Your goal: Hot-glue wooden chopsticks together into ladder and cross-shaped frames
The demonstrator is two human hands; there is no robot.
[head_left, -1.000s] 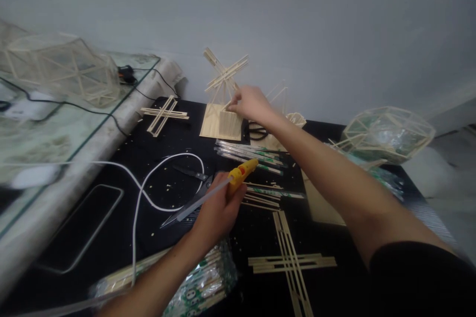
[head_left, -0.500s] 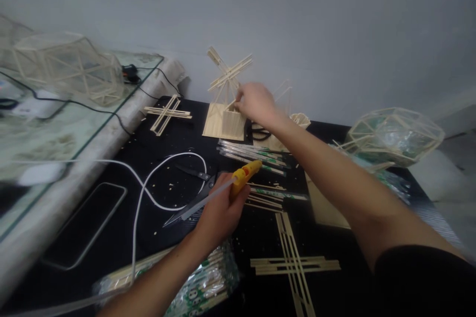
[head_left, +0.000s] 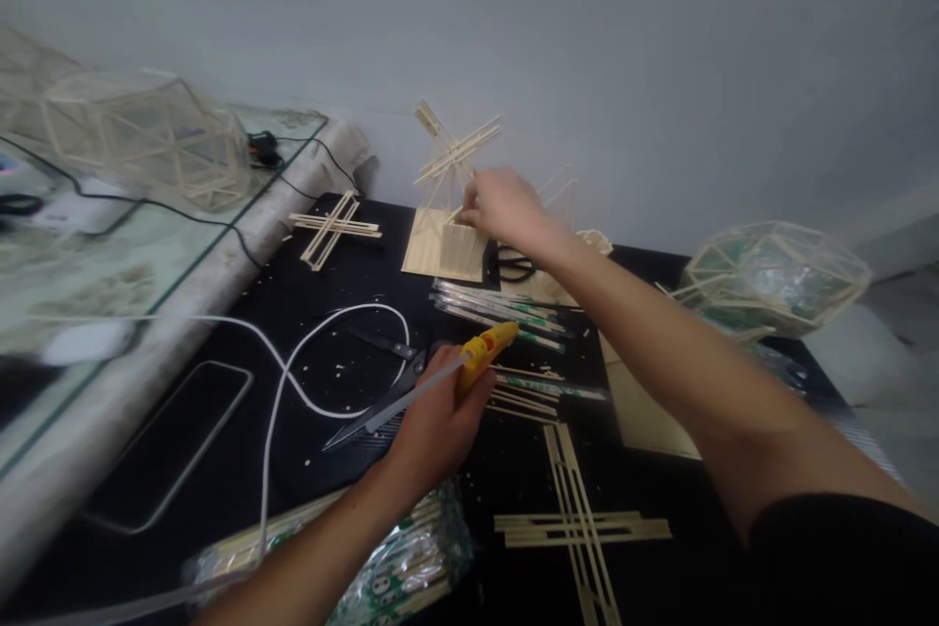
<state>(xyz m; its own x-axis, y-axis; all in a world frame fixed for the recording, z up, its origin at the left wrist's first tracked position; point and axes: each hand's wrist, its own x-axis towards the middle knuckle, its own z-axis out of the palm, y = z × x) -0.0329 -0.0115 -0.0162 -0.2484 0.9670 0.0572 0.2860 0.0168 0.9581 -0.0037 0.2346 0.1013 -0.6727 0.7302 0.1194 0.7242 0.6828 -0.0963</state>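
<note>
My left hand (head_left: 444, 416) is closed around a yellow glue gun (head_left: 488, 349), with a pale glue stick coming out of its back end. Further off, my right hand (head_left: 499, 205) reaches over a small windmill model and pinches something I cannot make out at the top of its stick-walled box (head_left: 462, 249). The box stands on a square wooden base (head_left: 422, 245). Crossed stick blades (head_left: 459, 152) rise behind it, to the left of my right hand.
Two stick crosses lie on the black table, one at the left (head_left: 335, 230) and one in front (head_left: 579, 526). Scissors (head_left: 388, 401), a white cable (head_left: 283, 362), a phone (head_left: 172, 450), wrapped chopsticks (head_left: 411, 558) and a stick frame (head_left: 778, 279) surround the work.
The view has shifted slightly. My right hand stays at the box with its fingers a little lower, and my left hand still holds the glue gun in nearly the same place.
</note>
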